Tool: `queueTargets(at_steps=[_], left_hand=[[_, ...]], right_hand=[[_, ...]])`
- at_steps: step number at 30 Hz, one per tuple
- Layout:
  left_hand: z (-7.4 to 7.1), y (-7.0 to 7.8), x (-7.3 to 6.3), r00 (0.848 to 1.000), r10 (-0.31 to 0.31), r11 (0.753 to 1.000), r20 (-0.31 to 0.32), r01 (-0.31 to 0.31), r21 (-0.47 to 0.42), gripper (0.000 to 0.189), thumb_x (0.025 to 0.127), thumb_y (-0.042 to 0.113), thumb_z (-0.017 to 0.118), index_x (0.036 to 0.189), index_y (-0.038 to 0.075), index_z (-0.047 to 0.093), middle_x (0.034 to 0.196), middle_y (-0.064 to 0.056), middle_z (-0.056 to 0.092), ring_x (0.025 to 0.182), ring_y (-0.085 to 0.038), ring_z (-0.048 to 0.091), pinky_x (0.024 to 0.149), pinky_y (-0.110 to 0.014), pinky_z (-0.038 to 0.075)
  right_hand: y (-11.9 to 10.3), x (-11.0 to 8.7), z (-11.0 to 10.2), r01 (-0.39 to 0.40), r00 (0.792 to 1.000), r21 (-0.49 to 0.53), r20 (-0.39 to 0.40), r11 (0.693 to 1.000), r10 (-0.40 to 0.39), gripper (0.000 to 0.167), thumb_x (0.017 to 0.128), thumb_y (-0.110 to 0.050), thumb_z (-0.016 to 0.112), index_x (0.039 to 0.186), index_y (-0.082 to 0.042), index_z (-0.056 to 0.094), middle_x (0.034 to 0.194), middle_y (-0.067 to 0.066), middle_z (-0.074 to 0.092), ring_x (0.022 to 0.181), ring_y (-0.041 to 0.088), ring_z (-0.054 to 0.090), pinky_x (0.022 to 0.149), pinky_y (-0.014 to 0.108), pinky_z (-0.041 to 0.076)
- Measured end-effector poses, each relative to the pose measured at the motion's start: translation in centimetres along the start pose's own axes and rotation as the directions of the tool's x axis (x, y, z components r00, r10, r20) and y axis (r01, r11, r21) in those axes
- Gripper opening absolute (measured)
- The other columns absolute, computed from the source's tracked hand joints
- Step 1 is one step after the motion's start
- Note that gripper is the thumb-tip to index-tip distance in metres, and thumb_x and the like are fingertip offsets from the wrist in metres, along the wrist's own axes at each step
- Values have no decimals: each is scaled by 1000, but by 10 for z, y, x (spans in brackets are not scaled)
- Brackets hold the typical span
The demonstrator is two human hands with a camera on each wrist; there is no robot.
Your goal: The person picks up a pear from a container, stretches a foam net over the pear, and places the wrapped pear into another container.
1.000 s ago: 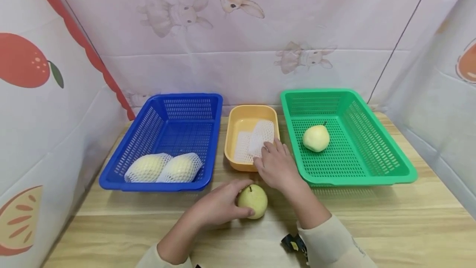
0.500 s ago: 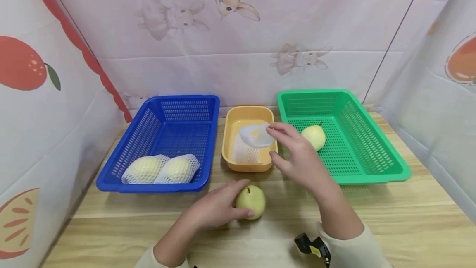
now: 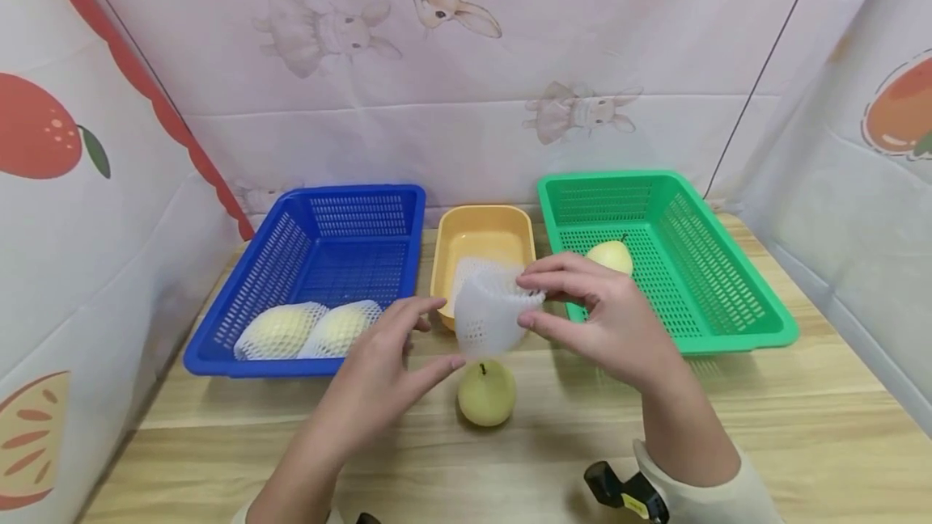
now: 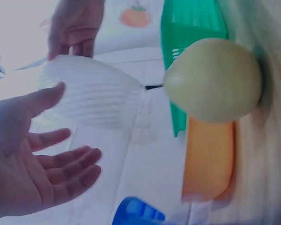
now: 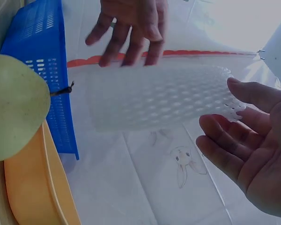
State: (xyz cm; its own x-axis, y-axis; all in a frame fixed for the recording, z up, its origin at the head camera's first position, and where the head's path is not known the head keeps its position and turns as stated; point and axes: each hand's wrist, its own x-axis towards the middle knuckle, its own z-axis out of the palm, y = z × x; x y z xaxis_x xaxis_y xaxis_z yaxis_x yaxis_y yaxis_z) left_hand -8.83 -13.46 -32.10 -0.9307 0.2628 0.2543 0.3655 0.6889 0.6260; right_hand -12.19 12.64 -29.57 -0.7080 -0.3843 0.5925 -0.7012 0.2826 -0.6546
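Note:
A white foam fruit net (image 3: 488, 322) hangs above a yellow-green pear (image 3: 486, 396), which stands on the table with its stem up. My right hand (image 3: 615, 318) pinches the net's upper edge between thumb and fingers. On the other side of the net, my left hand (image 3: 379, 362) has its fingers spread and relaxed and holds nothing. The right wrist view shows the sleeve-shaped foam net (image 5: 164, 98) stretched lengthwise, one end at my right fingers. In the left wrist view the pear (image 4: 215, 79) has its stem pointing at the net's free end.
A blue basket (image 3: 408, 265) at left holds two pears in nets (image 3: 284, 331). Behind the net stands a yellow-orange box (image 3: 484, 221) with another foam net inside. One bare pear (image 3: 612, 257) lies in the green basket (image 3: 728, 281) at right.
My right hand has lifted a foam net out of the yellow-orange box and brought it over the pear. My left hand has let go of the pear and risen beside the net.

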Motion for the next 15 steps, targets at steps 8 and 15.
queueTargets(at_steps=[8,15], left_hand=[[16,2,1,989,116,989,-88,-124,-87,46,78,25,84,120,18,66,104,10,68,94,-3,62,81,-32,57],[22,-3,5,996,78,988,-47,-84,-133,30,81,23,82,108,20,71,93,13,72,86,1,66,81,-30,57]], right_hand=[[-5,-4,2,-2,993,25,119,1000,-1,31,80,-11,82,110,-9,74,111,-2,68,94,10,62,67,22,54],[0,-5,3,-2,986,42,168,999,-5,44,80,-9,81,122,-8,67,113,2,66,92,12,67,81,29,59]])
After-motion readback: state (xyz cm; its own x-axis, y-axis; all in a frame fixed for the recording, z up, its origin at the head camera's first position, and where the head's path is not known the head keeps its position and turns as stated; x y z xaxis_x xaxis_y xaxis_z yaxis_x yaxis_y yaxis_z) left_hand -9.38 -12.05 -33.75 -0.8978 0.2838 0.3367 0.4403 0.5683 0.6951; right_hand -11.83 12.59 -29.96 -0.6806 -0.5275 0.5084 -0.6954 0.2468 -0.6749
